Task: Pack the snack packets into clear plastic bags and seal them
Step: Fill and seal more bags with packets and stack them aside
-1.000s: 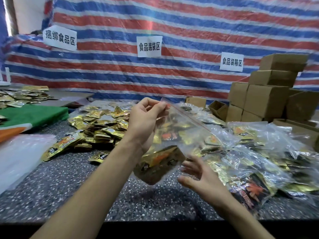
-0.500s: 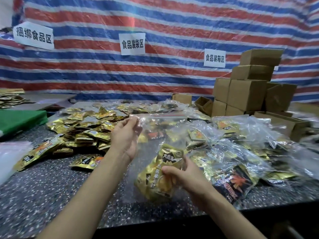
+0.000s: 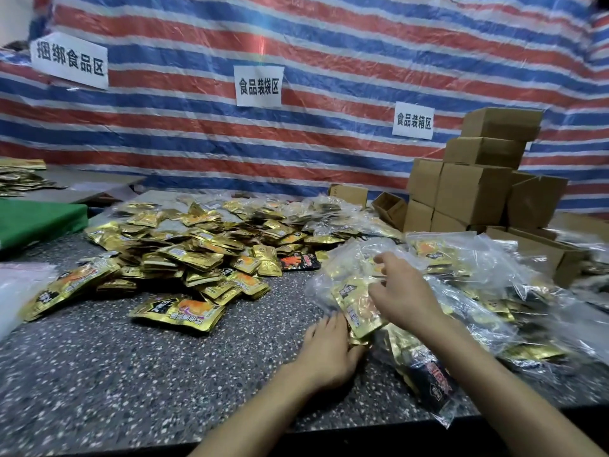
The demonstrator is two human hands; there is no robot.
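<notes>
left hand flat beside filled bag | right hand flat atop | packet pile left

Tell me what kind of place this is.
Probably a small food-packing workshop: loose gold snack packets heaped on the table, filled clear bags piled on the right, cardboard boxes stacked behind them, and paper signs on a striped tarp.

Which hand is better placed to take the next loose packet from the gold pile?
Probably left: the left hand is nearer the loose packets, while the right hand rests on the filled bag.
</notes>
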